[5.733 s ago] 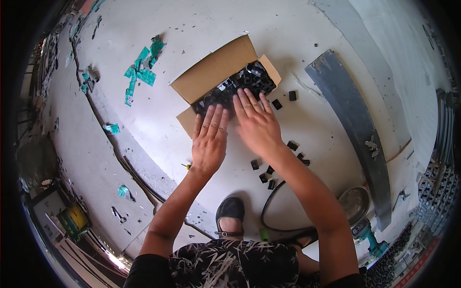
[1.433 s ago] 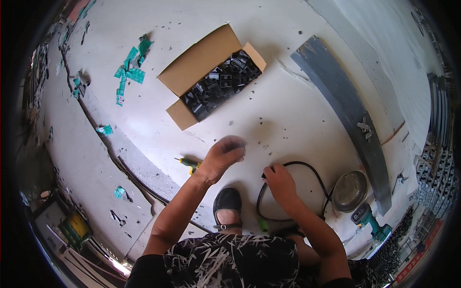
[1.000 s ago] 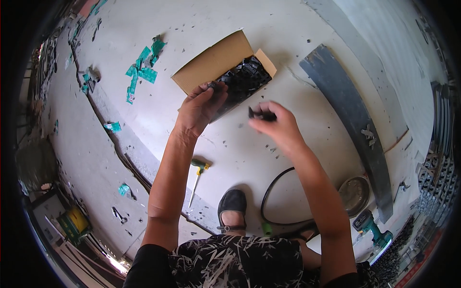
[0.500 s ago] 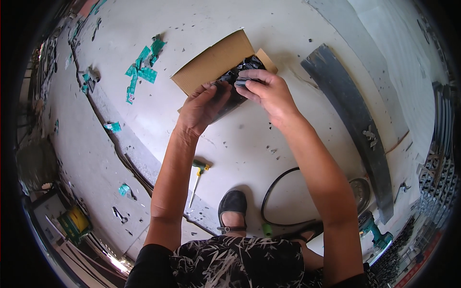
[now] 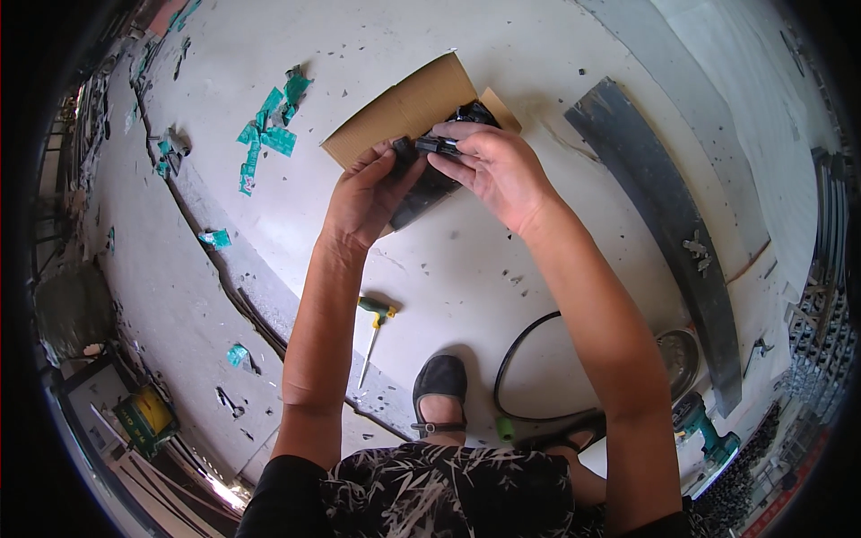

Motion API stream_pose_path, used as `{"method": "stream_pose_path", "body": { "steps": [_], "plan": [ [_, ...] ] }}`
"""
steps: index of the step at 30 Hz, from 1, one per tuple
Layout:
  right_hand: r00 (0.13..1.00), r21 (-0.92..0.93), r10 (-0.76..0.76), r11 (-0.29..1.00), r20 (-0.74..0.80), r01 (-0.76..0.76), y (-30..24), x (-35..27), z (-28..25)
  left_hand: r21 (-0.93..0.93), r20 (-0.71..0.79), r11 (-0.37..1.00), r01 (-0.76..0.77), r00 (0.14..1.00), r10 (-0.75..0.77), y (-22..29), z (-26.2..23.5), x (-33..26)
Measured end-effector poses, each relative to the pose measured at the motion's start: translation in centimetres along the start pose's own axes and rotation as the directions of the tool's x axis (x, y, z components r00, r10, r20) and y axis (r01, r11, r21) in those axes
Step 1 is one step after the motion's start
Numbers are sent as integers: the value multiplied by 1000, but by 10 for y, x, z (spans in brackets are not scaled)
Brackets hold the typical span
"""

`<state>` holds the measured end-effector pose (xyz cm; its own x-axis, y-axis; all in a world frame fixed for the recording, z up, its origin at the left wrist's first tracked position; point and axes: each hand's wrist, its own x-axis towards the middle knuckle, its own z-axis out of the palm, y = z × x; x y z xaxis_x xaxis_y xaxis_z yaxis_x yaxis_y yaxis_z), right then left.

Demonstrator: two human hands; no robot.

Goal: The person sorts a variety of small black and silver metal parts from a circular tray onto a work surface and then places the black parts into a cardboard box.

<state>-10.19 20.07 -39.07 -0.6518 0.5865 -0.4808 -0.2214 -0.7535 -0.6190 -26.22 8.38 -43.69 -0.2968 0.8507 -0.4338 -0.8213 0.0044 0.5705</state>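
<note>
Above an open cardboard box [image 5: 399, 106], both my hands are close together. My left hand [image 5: 359, 199] is closed on a small dark block-like part [image 5: 405, 154], pinched between thumb and fingers. In my right hand [image 5: 504, 175] a small black part [image 5: 436, 145] with a pale shiny stripe is gripped by thumb and fingertips. The two parts meet or nearly meet end to end; I cannot tell if they are joined. Black plastic-looking pieces [image 5: 475, 113] lie in the box, partly hidden by my fingers.
A T-handled screwdriver [image 5: 375, 314] lies by my left forearm. Torn green tape [image 5: 267, 134] sits at the left. A long dark curved strip [image 5: 646, 188] and a black hose [image 5: 502, 359] lie to the right, with a teal power tool [image 5: 708, 435] at the lower right.
My right hand has shifted slightly left and turned, bringing its black part against or close to the one in my left hand. The left hand's dark part now shows more clearly.
</note>
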Motion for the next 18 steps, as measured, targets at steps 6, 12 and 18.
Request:
{"method": "stream_pose_path", "body": {
  "steps": [6,12,18],
  "plan": [
    [999,-201,-46,978,25,50,3,-5,1,24,-5,1000,1,1000,-1,1,4,-4],
    [964,-458,-266,860,-28,224,11,-11,-9,241,-222,959,-151,953,205,-2,6,-9],
    [991,-238,-100,968,-84,77,16,-40,-20,194,-165,967,-164,967,197,-11,38,-35]
  ]
}}
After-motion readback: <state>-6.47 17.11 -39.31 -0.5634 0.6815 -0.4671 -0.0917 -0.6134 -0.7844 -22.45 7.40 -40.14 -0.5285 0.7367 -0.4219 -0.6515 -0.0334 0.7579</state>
